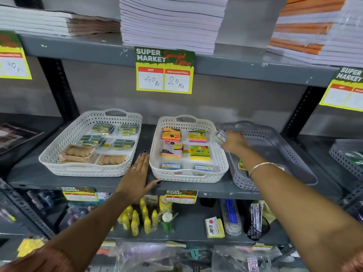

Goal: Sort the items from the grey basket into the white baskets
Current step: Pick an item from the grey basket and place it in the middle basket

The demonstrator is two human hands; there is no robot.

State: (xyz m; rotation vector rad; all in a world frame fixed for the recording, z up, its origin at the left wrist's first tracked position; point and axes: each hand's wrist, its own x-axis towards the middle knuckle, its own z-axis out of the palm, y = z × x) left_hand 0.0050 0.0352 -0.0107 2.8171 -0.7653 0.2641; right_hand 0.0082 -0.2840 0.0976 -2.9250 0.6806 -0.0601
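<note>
I see my left hand (137,178) flat and open on the grey metal shelf (110,182) between two white perforated plastic baskets (88,169). My right hand (232,141) pinches a small clear-wrapped blue-and-white packet (220,136) over the grey perforated plastic basket (275,146).

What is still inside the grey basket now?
In the grey basket only one small yellow packet shows, near its left wall. The right hand holds a small pack over the rim. The forearm covers part of the floor.

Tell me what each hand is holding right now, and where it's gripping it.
The right hand pinches a small clear-wrapped packet with a blue and white label by its right end. The left hand holds nothing, lying flat on the grey metal shelf.
</note>
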